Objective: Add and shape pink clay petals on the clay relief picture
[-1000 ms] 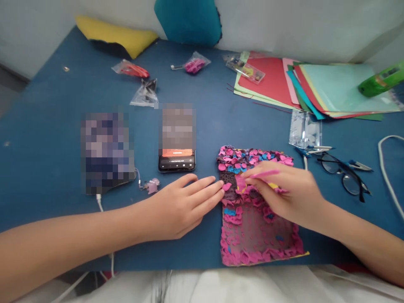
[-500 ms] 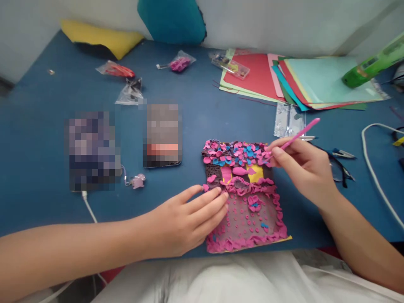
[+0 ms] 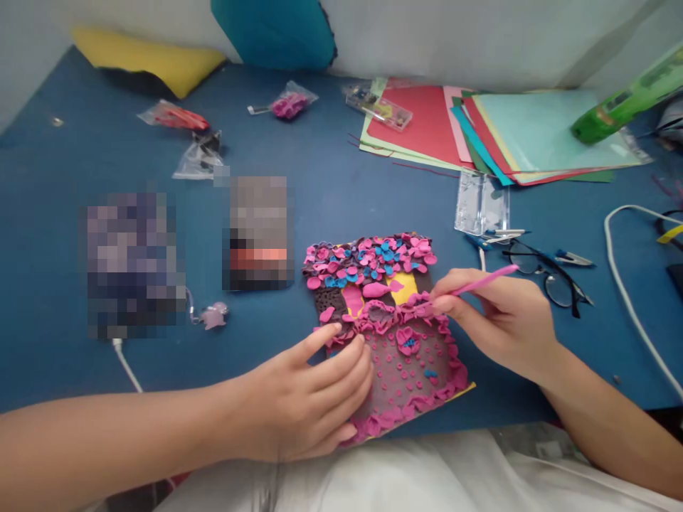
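A clay-decorated panel (image 3: 410, 370) lies on the blue table near its front edge, slightly turned. Pink and blue clay petals crowd its top, ruffled pink clay edges the lower part, and small pink dots cover the grey-brown middle. My left hand (image 3: 314, 391) rests on the panel's left side with fingers stretched out, holding nothing. In my right hand (image 3: 496, 320) a thin pink clay modelling tool (image 3: 488, 279) is pinched between thumb and fingers. The tool's tip is hidden by the fingers, close to the ruffled pink band at the panel's right.
Behind my right hand lie eyeglasses (image 3: 558, 284), a compass (image 3: 573, 257) and a clear plastic case (image 3: 482, 203). Coloured paper sheets (image 3: 538, 135) and a green bottle (image 3: 597, 126) are farther back. Two blurred flat objects, one a corded blue-purple block (image 3: 133, 263), lie left, with bagged clay (image 3: 291, 105) beyond.
My right hand with the pink tool has moved down from the petals to the ruffled band. The panel has turned a little counterclockwise, and the camera view has shifted slightly.
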Available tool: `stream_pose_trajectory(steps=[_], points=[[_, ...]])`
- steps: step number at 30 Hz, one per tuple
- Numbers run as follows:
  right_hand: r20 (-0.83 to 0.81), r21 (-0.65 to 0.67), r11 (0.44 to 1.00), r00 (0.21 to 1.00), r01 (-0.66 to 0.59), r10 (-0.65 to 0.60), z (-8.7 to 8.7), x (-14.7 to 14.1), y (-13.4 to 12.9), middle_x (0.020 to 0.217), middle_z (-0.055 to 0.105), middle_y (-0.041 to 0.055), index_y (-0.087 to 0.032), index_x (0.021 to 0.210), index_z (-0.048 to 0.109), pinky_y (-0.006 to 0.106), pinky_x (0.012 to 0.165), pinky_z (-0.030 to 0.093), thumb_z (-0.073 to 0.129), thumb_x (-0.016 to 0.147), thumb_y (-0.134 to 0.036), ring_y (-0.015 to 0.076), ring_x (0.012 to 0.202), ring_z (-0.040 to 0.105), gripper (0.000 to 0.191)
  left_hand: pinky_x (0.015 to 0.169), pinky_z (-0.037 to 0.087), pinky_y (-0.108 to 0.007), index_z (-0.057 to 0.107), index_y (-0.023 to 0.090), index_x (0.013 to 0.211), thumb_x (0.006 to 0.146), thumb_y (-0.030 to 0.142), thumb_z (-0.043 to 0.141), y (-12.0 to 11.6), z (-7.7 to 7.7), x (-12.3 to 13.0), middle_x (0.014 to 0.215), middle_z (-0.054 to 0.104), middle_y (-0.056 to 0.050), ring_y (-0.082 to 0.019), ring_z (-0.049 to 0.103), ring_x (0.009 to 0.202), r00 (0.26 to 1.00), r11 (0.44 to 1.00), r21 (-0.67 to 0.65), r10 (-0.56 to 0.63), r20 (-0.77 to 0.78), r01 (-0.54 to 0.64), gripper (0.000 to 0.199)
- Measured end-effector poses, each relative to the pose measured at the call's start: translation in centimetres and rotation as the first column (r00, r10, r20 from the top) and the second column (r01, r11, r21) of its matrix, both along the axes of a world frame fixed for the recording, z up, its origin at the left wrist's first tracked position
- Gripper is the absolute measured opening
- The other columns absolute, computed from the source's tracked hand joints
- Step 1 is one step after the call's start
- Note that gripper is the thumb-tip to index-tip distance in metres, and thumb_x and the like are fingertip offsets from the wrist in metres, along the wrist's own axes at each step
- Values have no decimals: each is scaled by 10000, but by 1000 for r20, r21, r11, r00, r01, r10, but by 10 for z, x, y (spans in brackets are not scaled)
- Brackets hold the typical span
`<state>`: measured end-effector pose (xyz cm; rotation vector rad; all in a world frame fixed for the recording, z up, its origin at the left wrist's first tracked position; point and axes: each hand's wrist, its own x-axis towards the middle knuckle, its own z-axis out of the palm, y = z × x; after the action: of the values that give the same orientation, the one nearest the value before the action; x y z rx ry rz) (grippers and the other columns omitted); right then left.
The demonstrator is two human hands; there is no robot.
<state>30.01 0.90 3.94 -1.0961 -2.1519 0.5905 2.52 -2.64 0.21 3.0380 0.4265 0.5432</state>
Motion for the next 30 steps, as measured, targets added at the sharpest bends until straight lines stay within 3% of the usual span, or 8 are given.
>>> stream_pose_trajectory(steps=[3, 6, 12, 16, 23, 30], points=[[-39, 4, 998, 998, -56, 56, 1, -4, -2, 787, 728, 56, -200, 909, 639, 235, 579, 569, 479, 1008, -207, 155, 695, 709, 189, 1283, 86, -465, 643, 149, 1286, 1064, 305, 300, 3, -2, -2, 1360, 636, -45, -194, 474, 1365, 999, 995, -98, -29, -19, 27, 437], [-16, 26, 999, 999, -37, 38, -3, -9, -5, 839, 730, 69, -201, 976, 623, 225, 577, 573, 460, 1004, -170, 147, 705, 710, 168, 1283, 27, -480, 668, 141, 1237, 1050, 264, 327, 5, -4, -3, 1373, 629, -42, -196, 464, 1373, 999, 991, -126, -42, -4, 41, 408], [-91, 44, 992, 988, -119, 123, -11, -19, -9, 784, 701, 49, -182, 987, 591, 247, 658, 591, 517, 918, -49, 141, 706, 680, 167, 1276, 105, -454, 743, 159, 1007, 1029, 252, 375, 7, -3, -6, 1212, 719, -71, -217, 560, 1263, 998, 995, -100, -13, 60, 19, 380], [-90, 49, 988, 985, -144, 148, -14, -23, -10, 826, 707, 77, -183, 1021, 584, 315, 705, 602, 469, 926, -46, 178, 779, 686, 202, 1265, 135, -472, 731, 141, 1072, 1039, 266, 369, 9, -4, -7, 1246, 696, -91, -230, 573, 1247, 997, 996, -86, -28, 66, 34, 384], [-54, 139, 968, 974, -211, 220, -22, -31, -11, 799, 679, 84, -150, 1012, 568, 308, 665, 583, 407, 899, 1, 169, 735, 623, 248, 1267, 94, -481, 693, 105, 1166, 1045, 265, 375, 10, -4, -4, 1343, 638, -127, -243, 540, 1297, 996, 995, -76, 67, 65, -62, 376], [-19, 182, 970, 985, -163, 169, -24, -32, -12, 798, 685, 72, -161, 1031, 573, 305, 644, 577, 411, 894, 15, 171, 739, 637, 276, 1256, 142, -485, 688, 98, 1136, 1056, 241, 355, 8, -6, -2, 1337, 644, -141, -242, 564, 1284, 991, 993, -82, 89, 95, -81, 371]])
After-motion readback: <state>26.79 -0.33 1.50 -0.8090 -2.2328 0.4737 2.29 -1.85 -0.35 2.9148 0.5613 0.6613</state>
